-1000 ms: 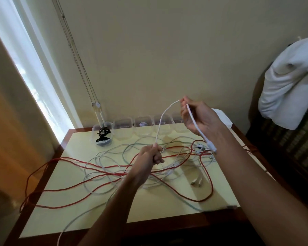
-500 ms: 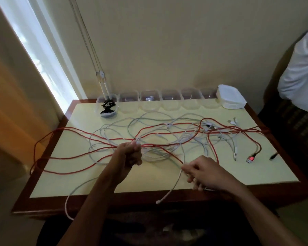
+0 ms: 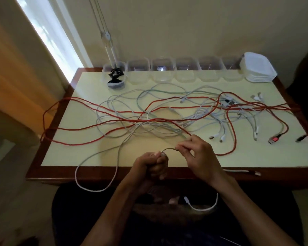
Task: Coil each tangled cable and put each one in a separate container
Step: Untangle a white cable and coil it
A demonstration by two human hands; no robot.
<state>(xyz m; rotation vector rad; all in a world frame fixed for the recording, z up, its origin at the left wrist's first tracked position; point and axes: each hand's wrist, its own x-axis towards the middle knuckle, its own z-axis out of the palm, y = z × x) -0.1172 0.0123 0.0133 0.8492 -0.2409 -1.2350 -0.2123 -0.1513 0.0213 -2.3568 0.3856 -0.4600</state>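
Note:
A tangle of white cables (image 3: 158, 110) and red cables (image 3: 89, 125) covers the cream table (image 3: 256, 157). At the front edge my left hand (image 3: 154, 166) is curled into a fist round a white cable (image 3: 96, 189). My right hand (image 3: 196, 153) pinches the same cable a short arc away. One loop of it hangs off the table to the left, and its free end (image 3: 201, 206) dangles over my lap. A row of clear containers (image 3: 164, 70) lines the back edge. The leftmost container (image 3: 115, 75) holds a coiled black cable.
A stack of white lids (image 3: 258, 70) sits at the back right corner. Red cable loops hang over the table's left edge (image 3: 44, 121) and reach the right edge. Loose plugs (image 3: 274, 140) lie at the right. A window is at the left.
My right hand came down from head height to the table's front edge and then closed in beside my left hand. My left hand pulled back toward me. The view tilted down.

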